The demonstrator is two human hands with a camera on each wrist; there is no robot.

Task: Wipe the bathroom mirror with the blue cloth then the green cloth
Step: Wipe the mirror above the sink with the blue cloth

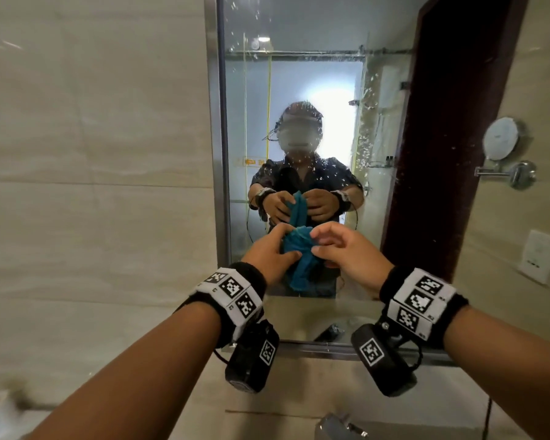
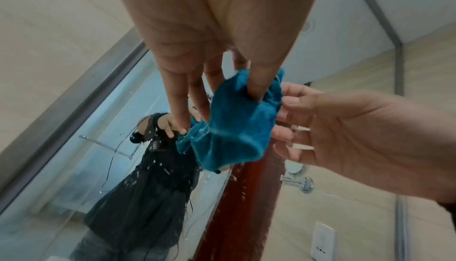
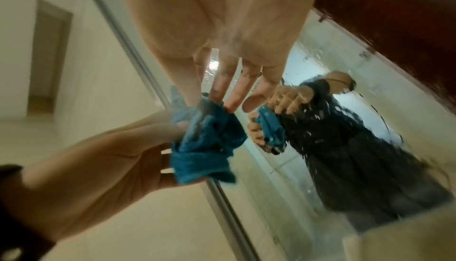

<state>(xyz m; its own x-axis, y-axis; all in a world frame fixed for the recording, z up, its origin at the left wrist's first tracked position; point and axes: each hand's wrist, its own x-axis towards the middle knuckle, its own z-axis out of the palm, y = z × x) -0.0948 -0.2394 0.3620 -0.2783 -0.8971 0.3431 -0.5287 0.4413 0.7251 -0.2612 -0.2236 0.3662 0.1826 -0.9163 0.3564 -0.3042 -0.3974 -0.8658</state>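
Blue cloth: the blue cloth (image 1: 299, 252) hung bunched in the air just in front of the mirror (image 1: 299, 90), near the glass's lower middle and not touching it.
Long axis: it ran roughly up and down, the gathered top edge uppermost, the loose tail pointing down toward the mirror's bottom frame.
Left hand: the left hand (image 1: 269, 255) pinched the cloth's upper left part, thumb tucked into the folds, fingers on the far side.
Right hand: the right hand (image 1: 340, 249) pinched the upper right edge between thumb and fingertips, the other fingers spread loose.
Step in hand: seemingly gathering the cloth into a pad before wiping.
Doing it well: fold it flat and broad instead of wadded, settle it under one palm, then start high on the mirror and work down in overlapping passes.
Mirror: water droplets speckled the glass, thickest above and right of the cloth.
Green cloth: not visible in any view.
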